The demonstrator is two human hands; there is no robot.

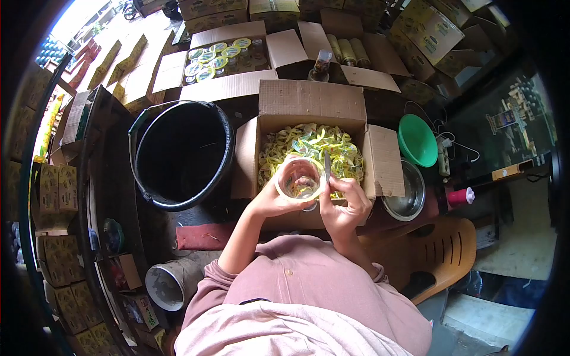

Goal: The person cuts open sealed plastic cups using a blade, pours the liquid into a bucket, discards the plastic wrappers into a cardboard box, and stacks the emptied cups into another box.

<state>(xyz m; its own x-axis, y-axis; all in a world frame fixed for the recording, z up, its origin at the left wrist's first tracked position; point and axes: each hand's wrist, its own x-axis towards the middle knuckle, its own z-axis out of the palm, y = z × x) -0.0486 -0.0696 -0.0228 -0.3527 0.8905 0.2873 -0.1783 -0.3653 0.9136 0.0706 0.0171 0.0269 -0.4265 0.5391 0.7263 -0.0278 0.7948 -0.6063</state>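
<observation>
Dark table (240, 108): left hand (267, 200) curled round cup (301, 188) over box (310, 98) heaped with yellow strips (341, 148); right hand (347, 209) pinching blade (327, 164) beside rim. Cup appears uncovered, probably partway worked.

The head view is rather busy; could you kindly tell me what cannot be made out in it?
In the head view:
Lower end of the thin tool: hidden by the right hand.
Contents of the clear cup, if any: blurred by reflections.
Bottom of the black bucket: lost in shadow.
Floor of the open carton: covered by yellow pieces.
Small print on the stacked cartons at left: too small.
</observation>
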